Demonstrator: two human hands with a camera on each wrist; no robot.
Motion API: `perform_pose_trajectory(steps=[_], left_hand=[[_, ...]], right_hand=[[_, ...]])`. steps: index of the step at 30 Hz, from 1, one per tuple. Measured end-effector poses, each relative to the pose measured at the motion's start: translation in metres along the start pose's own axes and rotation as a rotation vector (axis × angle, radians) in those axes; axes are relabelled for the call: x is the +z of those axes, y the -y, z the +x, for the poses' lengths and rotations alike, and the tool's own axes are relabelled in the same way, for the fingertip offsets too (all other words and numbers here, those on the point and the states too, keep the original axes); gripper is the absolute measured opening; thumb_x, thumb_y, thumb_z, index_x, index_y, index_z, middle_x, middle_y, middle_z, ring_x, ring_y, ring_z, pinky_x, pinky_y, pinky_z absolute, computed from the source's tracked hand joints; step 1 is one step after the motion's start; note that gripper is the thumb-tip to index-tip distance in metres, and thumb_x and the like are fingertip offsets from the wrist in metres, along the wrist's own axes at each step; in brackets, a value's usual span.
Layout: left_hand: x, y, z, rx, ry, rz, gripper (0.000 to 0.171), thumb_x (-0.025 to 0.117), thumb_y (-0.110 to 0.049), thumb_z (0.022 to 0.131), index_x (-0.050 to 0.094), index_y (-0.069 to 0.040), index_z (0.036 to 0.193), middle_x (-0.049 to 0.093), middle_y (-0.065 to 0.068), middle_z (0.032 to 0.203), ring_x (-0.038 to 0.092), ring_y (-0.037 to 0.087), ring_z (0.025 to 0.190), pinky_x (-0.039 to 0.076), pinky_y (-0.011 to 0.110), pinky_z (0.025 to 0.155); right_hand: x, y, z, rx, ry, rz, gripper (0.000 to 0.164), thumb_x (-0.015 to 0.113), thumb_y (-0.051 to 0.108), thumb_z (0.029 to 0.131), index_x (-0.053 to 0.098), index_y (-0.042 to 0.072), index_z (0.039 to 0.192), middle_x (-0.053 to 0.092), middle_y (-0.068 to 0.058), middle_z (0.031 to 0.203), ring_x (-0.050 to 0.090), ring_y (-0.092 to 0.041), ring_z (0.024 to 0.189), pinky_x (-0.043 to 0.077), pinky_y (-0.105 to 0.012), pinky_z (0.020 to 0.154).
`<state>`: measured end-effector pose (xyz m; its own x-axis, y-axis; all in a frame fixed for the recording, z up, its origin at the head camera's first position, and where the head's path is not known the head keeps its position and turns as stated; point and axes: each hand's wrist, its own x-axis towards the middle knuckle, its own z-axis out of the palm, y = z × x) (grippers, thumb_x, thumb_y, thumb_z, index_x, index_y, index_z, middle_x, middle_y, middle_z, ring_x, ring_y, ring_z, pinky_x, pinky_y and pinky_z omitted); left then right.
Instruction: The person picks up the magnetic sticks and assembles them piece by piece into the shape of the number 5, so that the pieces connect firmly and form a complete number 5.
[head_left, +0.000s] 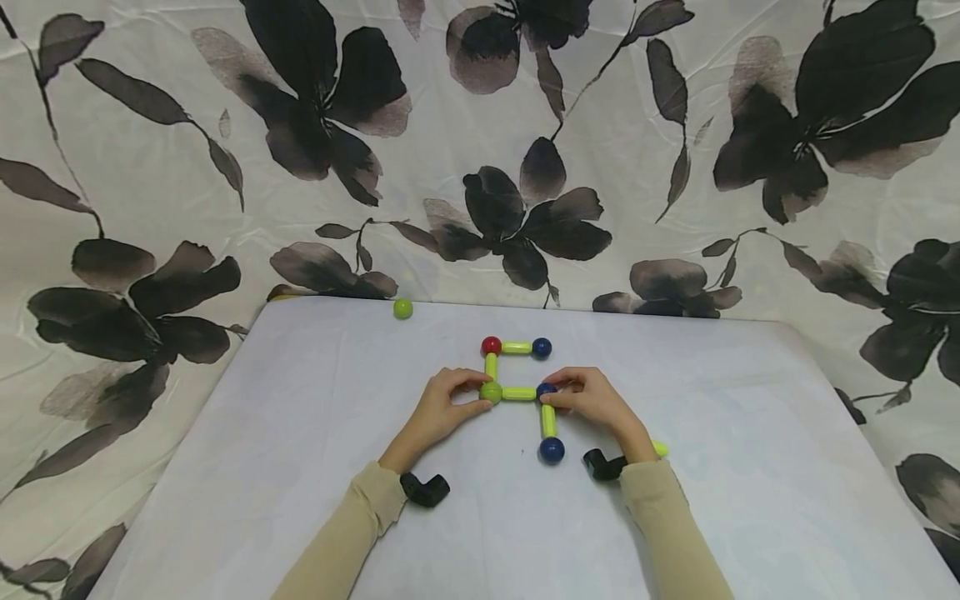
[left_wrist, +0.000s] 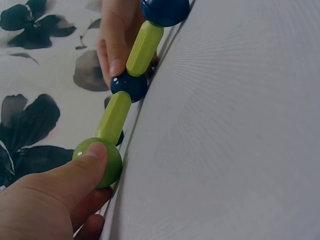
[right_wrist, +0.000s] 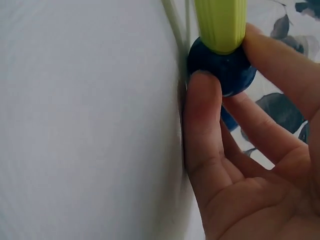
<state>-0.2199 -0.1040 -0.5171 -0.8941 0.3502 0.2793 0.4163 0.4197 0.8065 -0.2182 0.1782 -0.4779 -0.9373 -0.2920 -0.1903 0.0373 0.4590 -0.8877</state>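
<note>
On the white table lies a zigzag figure of yellow-green rods joined by coloured balls, like a magnetic building set. My left hand (head_left: 441,407) pinches the green ball (left_wrist: 112,167) at one corner between thumb and fingers. At the neighbouring corner my right hand (head_left: 596,402) grips a blue ball (right_wrist: 225,67). A short yellow-green rod (head_left: 519,393) links these two balls. From the green ball another rod (head_left: 491,367) runs back to a red ball (head_left: 491,346), then a rod leads right to a blue ball (head_left: 542,348). Toward me, a rod (head_left: 549,422) ends in another blue ball (head_left: 552,451).
A loose green ball (head_left: 402,309) sits at the table's back edge. Part of a yellow-green piece (head_left: 660,448) shows beside the right wrist. Black wrist cameras hang beneath both sleeves. A flowered cloth (head_left: 525,167) rises behind the white tabletop (head_left: 300,417).
</note>
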Motion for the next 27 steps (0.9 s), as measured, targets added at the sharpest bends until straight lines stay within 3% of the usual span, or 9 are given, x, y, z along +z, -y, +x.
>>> perform_pose_trajectory(steps=[7,13,19,27], left_hand=[[-0.001,0.0,-0.001,-0.015,0.003,-0.001,0.036,0.083,-0.02,0.082,0.072,-0.019,0.117,0.069,-0.008,0.103,0.054,0.013,0.095,0.043,0.036,0.084],[-0.001,-0.002,-0.001,-0.031,0.014,-0.011,0.036,0.082,-0.02,0.083,0.072,-0.019,0.117,0.068,-0.007,0.104,0.054,0.015,0.096,0.042,0.037,0.085],[-0.001,-0.003,-0.002,-0.022,0.007,-0.008,0.037,0.082,-0.021,0.083,0.072,-0.019,0.118,0.069,-0.007,0.104,0.053,0.016,0.095,0.042,0.037,0.084],[0.0,-0.001,-0.001,-0.021,0.009,-0.001,0.036,0.083,-0.021,0.083,0.072,-0.02,0.118,0.069,-0.009,0.104,0.053,0.014,0.095,0.042,0.037,0.084]], right_hand=[[-0.011,0.009,-0.006,-0.036,0.031,-0.06,0.04,0.076,0.022,0.089,0.066,0.001,0.122,0.064,-0.012,0.104,0.066,-0.021,0.079,0.055,-0.033,0.07],[-0.038,0.019,-0.019,-0.107,-0.006,-0.219,0.042,0.076,0.024,0.089,0.066,0.0,0.122,0.067,-0.01,0.103,0.063,-0.021,0.081,0.05,-0.035,0.071],[-0.065,0.025,-0.045,-0.129,-0.059,-0.345,0.041,0.076,0.025,0.089,0.067,-0.001,0.119,0.068,-0.008,0.101,0.061,-0.019,0.084,0.05,-0.034,0.073],[-0.088,0.016,-0.09,-0.096,-0.138,-0.387,0.031,0.077,0.022,0.088,0.07,0.001,0.11,0.068,-0.007,0.099,0.06,-0.02,0.084,0.05,-0.033,0.071]])
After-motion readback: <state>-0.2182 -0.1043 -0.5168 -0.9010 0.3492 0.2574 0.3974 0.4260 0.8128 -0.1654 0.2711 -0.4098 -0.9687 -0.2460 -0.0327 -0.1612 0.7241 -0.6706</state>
